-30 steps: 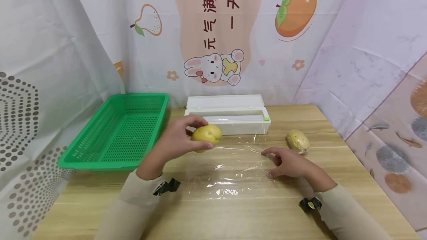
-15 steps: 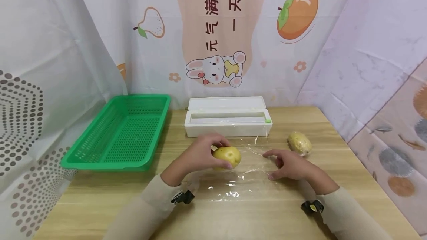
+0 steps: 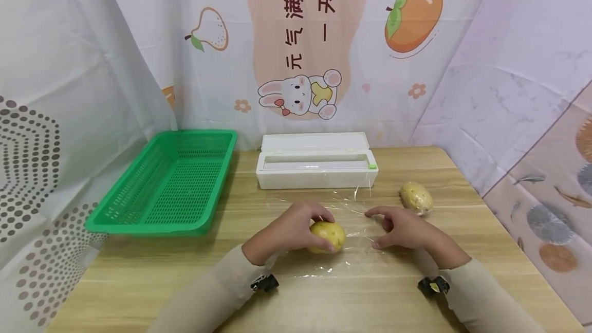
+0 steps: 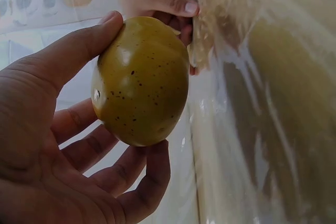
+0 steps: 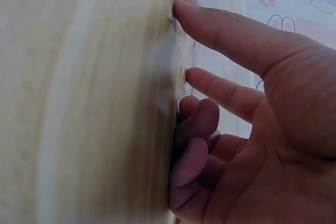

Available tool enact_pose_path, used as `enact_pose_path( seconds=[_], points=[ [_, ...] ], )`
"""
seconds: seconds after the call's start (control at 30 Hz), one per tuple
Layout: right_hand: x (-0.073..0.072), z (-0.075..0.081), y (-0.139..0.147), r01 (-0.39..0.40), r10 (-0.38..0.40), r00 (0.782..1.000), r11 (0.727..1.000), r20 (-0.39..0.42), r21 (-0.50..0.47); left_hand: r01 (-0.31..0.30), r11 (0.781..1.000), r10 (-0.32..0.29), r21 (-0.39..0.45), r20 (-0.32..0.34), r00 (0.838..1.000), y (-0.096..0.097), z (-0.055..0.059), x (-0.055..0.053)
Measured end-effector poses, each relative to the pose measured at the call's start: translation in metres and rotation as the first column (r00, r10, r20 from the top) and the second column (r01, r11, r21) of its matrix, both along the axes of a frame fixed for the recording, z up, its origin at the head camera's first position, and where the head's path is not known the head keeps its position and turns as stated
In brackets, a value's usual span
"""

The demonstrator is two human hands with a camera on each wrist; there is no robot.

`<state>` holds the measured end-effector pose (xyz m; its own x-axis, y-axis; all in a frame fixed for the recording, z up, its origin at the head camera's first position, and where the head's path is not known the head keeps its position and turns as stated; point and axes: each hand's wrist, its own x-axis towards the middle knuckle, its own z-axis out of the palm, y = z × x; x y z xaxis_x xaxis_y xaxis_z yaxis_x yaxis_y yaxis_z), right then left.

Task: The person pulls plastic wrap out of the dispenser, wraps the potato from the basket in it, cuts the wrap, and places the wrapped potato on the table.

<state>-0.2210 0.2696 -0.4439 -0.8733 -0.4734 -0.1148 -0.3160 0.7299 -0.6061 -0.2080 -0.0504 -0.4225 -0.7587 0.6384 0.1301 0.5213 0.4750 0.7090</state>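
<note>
My left hand (image 3: 296,230) grips a yellow potato (image 3: 328,235), thumb on one side and fingers on the other. In the left wrist view the potato (image 4: 142,82) has smooth skin with dark specks. Under it, a sheet of clear cling film (image 3: 319,270) lies spread over the table, wrinkled and shiny. At the film's right side, my right hand (image 3: 402,227) presses with thumb and index finger set apart. The right wrist view shows the thumb (image 5: 226,27) and index fingertip against the film, the other fingers curled under the palm.
Behind the film stands a white cling film dispenser (image 3: 316,180), its lid raised and a green piece at its right end. A green plastic basket (image 3: 152,229) is at the left. A film-wrapped potato (image 3: 416,198) rests beyond my right hand. A printed curtain backs the table.
My left hand has carried the potato rightward and down, from in front of the dispenser to low over the middle of the film. The right hand stays in place.
</note>
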Motion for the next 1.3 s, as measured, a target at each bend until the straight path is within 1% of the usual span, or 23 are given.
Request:
enact_pose_path(
  seconds=[0.07,0.2,0.3,0.53,0.77,0.97,1.13,1.3],
  points=[
    [0.0,0.0,0.0,0.003,-0.003,1.0,1.0,0.003,-0.002,0.005,1.0,-0.005,-0.02,0.007,1.0,0.002,-0.002,0.001],
    [0.0,0.0,0.001,0.002,-0.002,1.0,1.0,-0.004,0.004,0.001,0.998,0.002,-0.056,0.052,0.999,0.005,-0.006,0.002],
    [-0.001,0.0,0.002,0.0,0.0,1.0,1.0,-0.01,0.016,0.006,0.997,-0.001,-0.075,0.067,0.998,0.006,-0.008,0.002],
    [-0.001,0.001,-0.001,0.004,-0.004,1.0,1.0,0.005,0.014,0.025,0.996,-0.02,-0.089,0.057,0.998,0.005,-0.008,0.004],
    [0.0,0.001,0.0,0.008,-0.008,1.0,1.0,0.012,0.012,0.027,0.995,-0.019,-0.097,0.083,0.996,0.005,-0.009,0.003],
    [0.0,0.0,0.001,0.005,-0.005,1.0,1.0,0.008,0.0,0.04,0.993,-0.031,-0.109,0.086,0.996,0.004,-0.009,0.002],
    [0.001,0.0,0.002,0.011,-0.011,1.0,1.0,0.012,-0.001,0.058,0.993,-0.049,-0.102,0.09,0.995,0.004,-0.011,0.0],
    [0.0,0.001,0.0,0.011,-0.011,1.0,1.0,0.013,-0.001,0.058,0.993,-0.048,-0.1,0.102,0.994,0.001,-0.011,0.0]
  ],
)
